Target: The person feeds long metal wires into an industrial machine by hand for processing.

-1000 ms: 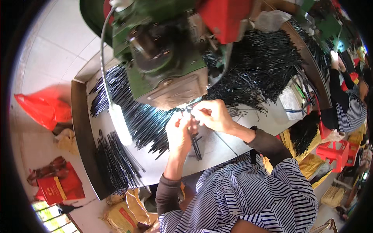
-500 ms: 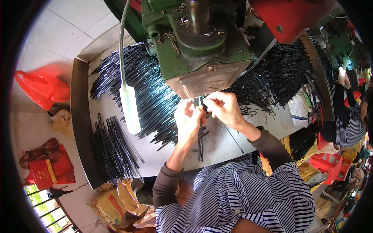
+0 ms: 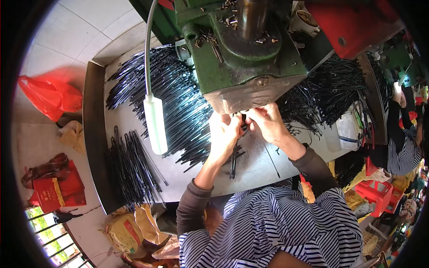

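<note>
Lying left of your fingers (image 3: 233,129) are one big rod pile (image 3: 172,105) and one small bunch (image 3: 132,167), beside one lamp (image 3: 155,125); right, one loose rod (image 3: 272,161); your left hand (image 3: 221,139) clasps glossy slim black rods (image 3: 233,164) jutting below its fingers; your right hand (image 3: 269,126) curls, any hold hidden; both hands sit nearer the green machine (image 3: 250,73) than before
</note>
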A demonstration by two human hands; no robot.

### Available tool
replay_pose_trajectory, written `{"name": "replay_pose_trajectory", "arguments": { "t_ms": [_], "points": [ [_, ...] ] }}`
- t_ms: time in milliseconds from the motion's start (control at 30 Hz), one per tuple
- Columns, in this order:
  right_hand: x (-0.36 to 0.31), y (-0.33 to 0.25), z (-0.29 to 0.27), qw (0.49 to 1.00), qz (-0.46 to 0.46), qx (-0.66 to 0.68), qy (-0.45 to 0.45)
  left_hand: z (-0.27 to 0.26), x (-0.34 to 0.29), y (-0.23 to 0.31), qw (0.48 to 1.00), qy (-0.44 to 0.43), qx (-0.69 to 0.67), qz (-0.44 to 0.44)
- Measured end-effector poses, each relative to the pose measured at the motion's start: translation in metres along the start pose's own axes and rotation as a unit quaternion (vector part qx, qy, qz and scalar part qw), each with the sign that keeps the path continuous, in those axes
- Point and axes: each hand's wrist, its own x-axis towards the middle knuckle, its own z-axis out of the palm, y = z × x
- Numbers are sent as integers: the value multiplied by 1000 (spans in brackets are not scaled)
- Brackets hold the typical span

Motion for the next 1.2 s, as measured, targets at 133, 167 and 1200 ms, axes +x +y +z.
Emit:
{"name": "replay_pose_trajectory", "arguments": {
  "t_ms": [133, 167, 1200],
  "points": [
    [3, -9, -13, 995, 62, -33, -65, -5, 1, 5, 998, -6, 41, -43],
    [6, -12, -17, 995, 63, -33, -65, -7, 2, 5, 998, -5, 41, -43],
    [-15, -10, -4, 979, 161, -26, -124, 6, 12, 18, 998, 50, 32, -32]
  ]
}}
